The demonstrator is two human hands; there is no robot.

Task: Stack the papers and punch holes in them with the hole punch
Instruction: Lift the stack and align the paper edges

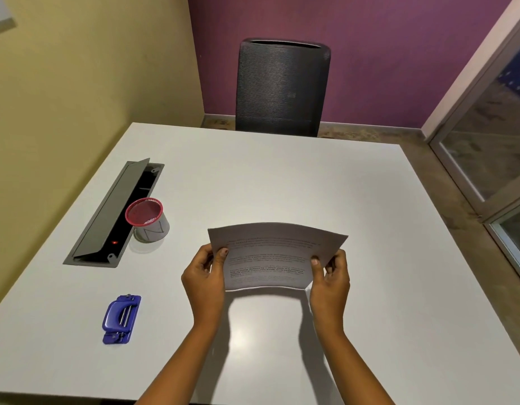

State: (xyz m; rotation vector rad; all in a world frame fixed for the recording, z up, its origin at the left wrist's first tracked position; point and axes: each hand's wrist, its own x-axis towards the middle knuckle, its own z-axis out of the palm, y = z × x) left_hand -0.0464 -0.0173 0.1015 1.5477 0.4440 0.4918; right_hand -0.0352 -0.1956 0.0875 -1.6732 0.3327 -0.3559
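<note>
Printed white papers [273, 255] are held upright above the white table [282, 182], bowed slightly, lower edge just off the surface. My left hand [204, 277] grips their left edge and my right hand [330, 277] grips their right edge, thumbs on the printed face. I cannot tell how many sheets there are. A blue hole punch [121, 318] lies flat on the table, well left of my left hand and apart from the papers.
A red mesh cup [147, 219] stands at the left beside an open grey cable tray [115, 214] set into the table. A dark mesh chair [282, 87] stands at the far edge. A yellow wall runs on the left, a glass door [492, 147] on the right.
</note>
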